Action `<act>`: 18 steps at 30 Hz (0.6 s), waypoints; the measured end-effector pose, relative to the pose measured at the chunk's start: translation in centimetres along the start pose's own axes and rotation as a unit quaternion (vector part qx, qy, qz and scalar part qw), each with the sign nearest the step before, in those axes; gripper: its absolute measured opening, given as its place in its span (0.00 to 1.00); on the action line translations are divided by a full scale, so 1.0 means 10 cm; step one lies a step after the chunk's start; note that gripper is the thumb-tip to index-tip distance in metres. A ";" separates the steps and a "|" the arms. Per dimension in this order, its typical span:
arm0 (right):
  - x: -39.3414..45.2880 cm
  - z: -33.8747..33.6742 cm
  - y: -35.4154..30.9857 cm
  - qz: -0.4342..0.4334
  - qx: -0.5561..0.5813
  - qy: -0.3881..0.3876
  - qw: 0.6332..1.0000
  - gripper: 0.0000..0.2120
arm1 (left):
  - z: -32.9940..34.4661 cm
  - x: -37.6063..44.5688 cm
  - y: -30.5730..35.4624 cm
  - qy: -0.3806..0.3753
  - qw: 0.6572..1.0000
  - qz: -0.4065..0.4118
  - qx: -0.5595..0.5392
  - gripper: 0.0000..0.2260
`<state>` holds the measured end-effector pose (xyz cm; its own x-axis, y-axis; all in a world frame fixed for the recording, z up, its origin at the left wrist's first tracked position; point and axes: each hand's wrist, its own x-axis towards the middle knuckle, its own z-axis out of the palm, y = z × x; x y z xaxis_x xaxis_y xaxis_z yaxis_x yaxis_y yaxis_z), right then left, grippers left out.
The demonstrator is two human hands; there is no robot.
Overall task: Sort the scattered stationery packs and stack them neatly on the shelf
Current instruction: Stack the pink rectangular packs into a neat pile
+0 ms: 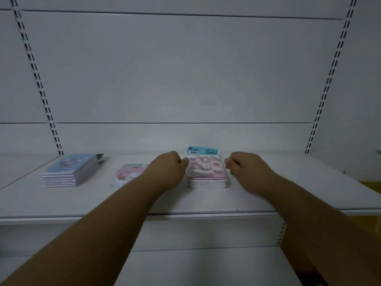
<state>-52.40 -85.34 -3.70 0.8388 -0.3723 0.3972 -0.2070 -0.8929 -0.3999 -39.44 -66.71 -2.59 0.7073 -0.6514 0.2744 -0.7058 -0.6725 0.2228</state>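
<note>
My left hand [168, 165] and right hand [244, 166] flank the pink stack [206, 172] on the shelf [268, 195], fingers curled at its sides; whether either grip holds it, I cannot tell. Left of it lie a pink pack [128, 174] and a blue stack [69, 170].

Partly hidden or unclear: single pink pack [128, 174], right side behind left forearm; both hands' fingers, curled out of sight beside pink stack [206, 172]; teal header label [202, 150], print illegible.
</note>
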 end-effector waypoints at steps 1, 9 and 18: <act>0.09 0.01 -0.03 0.042 0.018 -0.011 0.999 0.18 | -0.02 0.05 0.05 -0.022 0.999 -0.024 -0.014 0.14; 0.39 0.18 -0.12 0.124 -0.033 -0.077 0.989 0.15 | 0.07 0.30 0.21 -0.106 0.980 0.047 0.162 0.18; 0.37 0.17 -0.15 0.132 -0.050 -0.080 0.987 0.13 | 0.12 0.35 0.21 -0.107 0.966 0.075 0.221 0.17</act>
<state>-48.10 -84.98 -3.08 0.8161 -0.5578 0.1512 -0.4710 -0.7935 -0.3853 -38.42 -70.86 -2.28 0.6241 -0.7788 0.0631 -0.7481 -0.6189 -0.2395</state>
